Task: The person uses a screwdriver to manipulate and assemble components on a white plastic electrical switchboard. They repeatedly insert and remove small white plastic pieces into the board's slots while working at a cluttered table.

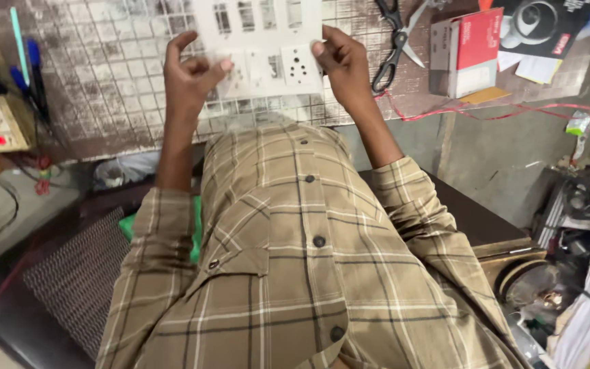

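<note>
White switch plate (268, 41) between both hands

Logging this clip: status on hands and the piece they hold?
Both hands up: left hand and right hand grip the white switch plate by its sides. Scissors lie right of it, apart. Nothing obstructing.

red-white carton (469, 51), black box (544, 26) beside

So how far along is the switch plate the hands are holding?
Done: a white socket sits in the white switch plate. In hand: left hand and right hand grip its lower edge. Left: several upper slots look empty. Scissors lie beside it, untouched.
</note>
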